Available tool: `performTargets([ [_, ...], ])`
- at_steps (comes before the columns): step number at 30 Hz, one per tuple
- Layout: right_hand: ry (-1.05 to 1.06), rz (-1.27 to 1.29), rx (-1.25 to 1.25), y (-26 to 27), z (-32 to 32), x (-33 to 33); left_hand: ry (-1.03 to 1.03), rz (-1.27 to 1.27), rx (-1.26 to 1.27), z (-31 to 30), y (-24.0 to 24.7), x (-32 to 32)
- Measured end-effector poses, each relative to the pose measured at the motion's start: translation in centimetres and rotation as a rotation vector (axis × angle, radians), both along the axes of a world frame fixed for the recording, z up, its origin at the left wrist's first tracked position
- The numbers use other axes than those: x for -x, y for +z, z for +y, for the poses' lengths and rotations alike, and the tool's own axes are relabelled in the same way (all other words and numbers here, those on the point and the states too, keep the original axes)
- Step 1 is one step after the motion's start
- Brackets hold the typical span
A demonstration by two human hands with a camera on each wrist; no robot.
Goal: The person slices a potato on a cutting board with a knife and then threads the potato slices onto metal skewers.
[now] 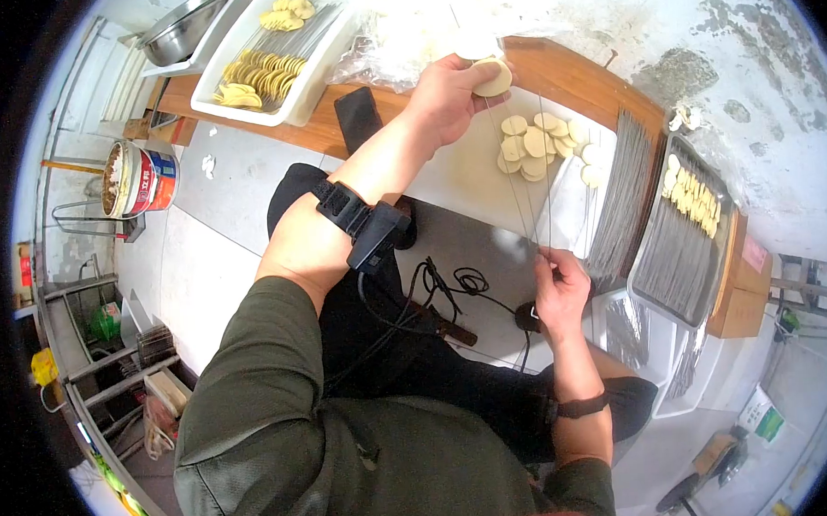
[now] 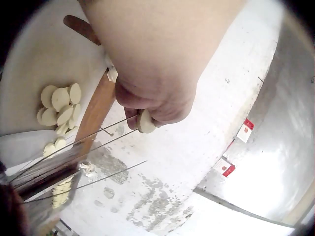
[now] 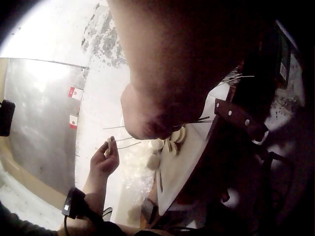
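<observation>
1. Steel skewers, a few thin ones spread in a narrow fan, run lengthwise from the right hand out across the white cutting board to the left hand.
2. Close to the lap, the right hand pinches the skewers' near ends between thumb and fingertips.
3. With the arm stretched forward, the left hand grips a pale round slice between thumb and fingers at the board's far edge.
4. From the left wrist, the slice stands on edge. Two skewer tips meet it and a third passes free just below. Whether the tips go through it cannot be told.
5. The slice lies at the tip end of the skewers' long axis, straight ahead of the right hand and well apart from it. The left hand is the one on it.
6. A heap of slices lies on the board just right of the skewers.
7. A metal tray of loaded skewers sits farther right, and a white tray of yellow slices sits far left, near a black phone.
</observation>
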State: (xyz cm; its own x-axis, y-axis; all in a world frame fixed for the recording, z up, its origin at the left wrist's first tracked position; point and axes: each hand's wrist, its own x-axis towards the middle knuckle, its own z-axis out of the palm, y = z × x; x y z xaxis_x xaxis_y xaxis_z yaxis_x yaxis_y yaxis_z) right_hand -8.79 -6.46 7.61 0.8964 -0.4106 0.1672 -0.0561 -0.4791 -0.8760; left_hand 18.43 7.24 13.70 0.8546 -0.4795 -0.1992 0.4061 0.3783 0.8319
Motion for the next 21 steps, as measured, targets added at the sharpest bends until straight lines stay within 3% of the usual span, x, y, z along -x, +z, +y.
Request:
performTargets([
  [21,-0.006,0.031,-0.036,0.26,0.48,-0.07,0.017,0.019,-0.031,-0.58,-0.18,0.68],
])
